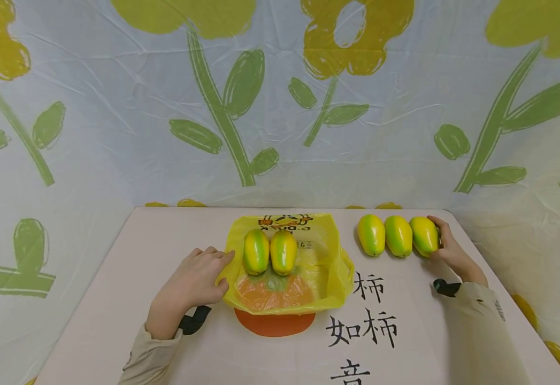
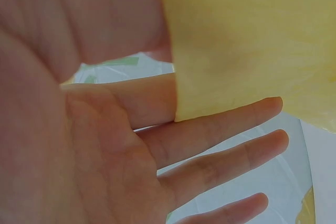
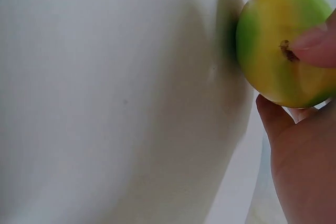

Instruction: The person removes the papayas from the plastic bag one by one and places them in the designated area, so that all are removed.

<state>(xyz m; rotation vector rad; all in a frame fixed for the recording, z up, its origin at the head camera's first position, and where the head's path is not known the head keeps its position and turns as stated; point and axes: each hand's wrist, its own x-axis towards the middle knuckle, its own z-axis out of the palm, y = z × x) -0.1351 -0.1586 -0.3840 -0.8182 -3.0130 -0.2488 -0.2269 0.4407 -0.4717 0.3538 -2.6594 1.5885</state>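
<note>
My right hand (image 1: 454, 255) holds the rightmost yellow-green papaya (image 1: 424, 236) of a row. In the right wrist view its thumb lies on the papaya's end (image 3: 262, 56), by the dark stem mark, with fingers round the side. Beside it lie a middle papaya (image 1: 398, 236) and a left papaya (image 1: 371, 235). My left hand (image 1: 195, 280) is at the left edge of a yellow plastic bag (image 1: 325, 267). The left wrist view shows straight, spread fingers, the index partly hidden behind the bag's plastic (image 2: 236, 40). Two more papayas (image 1: 257, 251) sit side by side at the bag.
The pale table (image 1: 164, 235) bears black written characters (image 1: 368, 329) and an orange printed shape (image 1: 275, 323) partly under the bag. A flower-printed cloth (image 1: 140, 107) hangs behind the table and along its sides. Dark straps are on both wrists.
</note>
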